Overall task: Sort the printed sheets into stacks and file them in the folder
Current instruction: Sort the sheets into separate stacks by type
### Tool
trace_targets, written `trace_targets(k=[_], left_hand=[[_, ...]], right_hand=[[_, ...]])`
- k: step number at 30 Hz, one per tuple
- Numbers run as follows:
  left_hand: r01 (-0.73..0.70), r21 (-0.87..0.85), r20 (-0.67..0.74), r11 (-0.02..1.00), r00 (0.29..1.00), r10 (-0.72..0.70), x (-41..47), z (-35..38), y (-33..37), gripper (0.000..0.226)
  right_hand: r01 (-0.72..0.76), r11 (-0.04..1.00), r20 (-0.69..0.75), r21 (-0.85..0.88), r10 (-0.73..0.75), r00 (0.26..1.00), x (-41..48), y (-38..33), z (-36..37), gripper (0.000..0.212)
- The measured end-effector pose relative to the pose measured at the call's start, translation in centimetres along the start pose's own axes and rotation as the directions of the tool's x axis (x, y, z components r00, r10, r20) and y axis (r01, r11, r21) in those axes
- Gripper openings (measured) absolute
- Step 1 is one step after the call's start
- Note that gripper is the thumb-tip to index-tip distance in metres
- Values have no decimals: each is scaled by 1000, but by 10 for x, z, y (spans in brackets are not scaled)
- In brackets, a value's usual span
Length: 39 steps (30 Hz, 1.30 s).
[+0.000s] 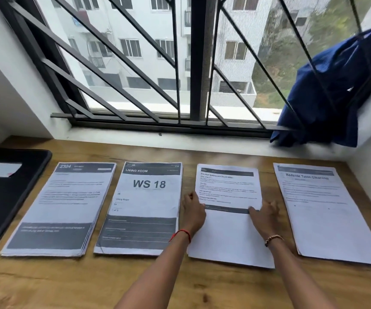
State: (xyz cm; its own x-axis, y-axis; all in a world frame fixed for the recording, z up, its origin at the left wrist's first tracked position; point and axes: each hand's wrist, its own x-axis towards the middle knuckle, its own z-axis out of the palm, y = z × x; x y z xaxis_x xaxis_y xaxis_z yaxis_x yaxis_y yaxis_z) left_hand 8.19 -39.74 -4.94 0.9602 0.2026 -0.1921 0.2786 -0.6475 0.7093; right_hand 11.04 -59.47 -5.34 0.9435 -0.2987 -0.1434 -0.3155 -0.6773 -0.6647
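Several stacks of printed sheets lie in a row on the wooden table (180, 284). From the left: a stack headed "2384" (59, 208), a "WS 18" living room stack (142, 206), a third stack (229, 188) and a "Bedside Table Cleaning" stack (323, 210). My left hand (192, 208) rests at the left edge of the third stack, fingers touching the paper. On that stack's right side my right hand (265, 215) lies flat with its fingertips on the top sheet. A black folder (6, 197) lies shut at the far left.
A barred window (180, 63) runs along the back above a white sill (180, 141). A blue cloth (336, 92) hangs over the bars at the right. White walls close in both sides of the table.
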Motion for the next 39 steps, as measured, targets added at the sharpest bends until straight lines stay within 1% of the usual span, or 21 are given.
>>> trace_targets(k=[2,5,9,12,14,20,23,26,28,31,32,35,39], left_hand=[[1,29,24,1000,1000,-2,1,1,0,39],[5,-3,28,1000,1000,-5,3,0,2,33],[3,7,41,1000,999,-4,7,0,-2,36],[31,-9,55,999,998,-31,7,0,-1,32],[51,-1,69,999,996,-51,9,0,0,33],[52,26,108,998,993,-54,12,-8,0,34],[68,-11,150,998,987,-66,14,-12,1,35],[81,4,137,997,987,-81,15,-14,2,29],[99,33,91,995,991,-102,13,-14,1,19],[131,92,56,987,989,-137,10,-11,0,14],[131,109,51,985,989,-137,7,-10,1,15],[119,155,40,981,991,-126,2,-12,5,32],[96,225,56,970,992,-111,-3,-14,10,38]], right_hand=[[17,1000,26,1,-17,1000,1,1,-1,32],[45,999,39,-25,-44,998,1,0,-6,33],[58,996,74,-67,-53,996,1,-4,-10,33],[53,994,85,-91,-45,995,1,-4,-12,33],[54,993,90,-106,-45,995,1,-4,-12,32],[56,990,133,-133,-38,990,1,-5,-12,32],[56,992,149,-117,-38,988,3,-5,-15,34],[44,995,165,-93,-28,986,4,-6,-16,35],[48,996,177,-71,-35,984,5,-6,-13,34],[56,997,177,-57,-45,983,6,-5,-9,31],[55,997,183,-52,-45,982,5,-5,-8,31],[66,996,185,-56,-54,981,8,-3,-6,29],[85,995,200,-55,-73,977,11,-2,-5,29]])
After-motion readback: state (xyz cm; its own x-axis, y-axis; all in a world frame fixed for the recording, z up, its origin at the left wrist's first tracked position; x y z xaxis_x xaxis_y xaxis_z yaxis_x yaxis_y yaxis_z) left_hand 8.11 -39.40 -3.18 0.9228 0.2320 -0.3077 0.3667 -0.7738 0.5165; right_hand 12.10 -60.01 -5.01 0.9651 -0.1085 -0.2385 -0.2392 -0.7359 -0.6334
